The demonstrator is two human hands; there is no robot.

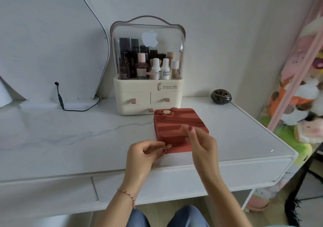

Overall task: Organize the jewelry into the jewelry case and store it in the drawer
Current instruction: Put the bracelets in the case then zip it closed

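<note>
Left hand (146,152) pinches small gold earring (168,146) at front edge of red jewelry case (176,121). Right hand (201,139) over case, fingers loosely spread, holding nothing (blurred). Earring likely light, delicate, slippery: fingertip pinch on ornament suits best.

Hidden, blurred, cropped
Right hand (201,139) motion-blurred, covering jewelry case (176,121) near corner; gold jewelry piece (168,146) too small to identify; mirror (52,39) cropped left.

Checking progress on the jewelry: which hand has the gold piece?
The left hand pinches the small gold jewelry piece; the right hand, over the red jewelry case, appears empty.
</note>
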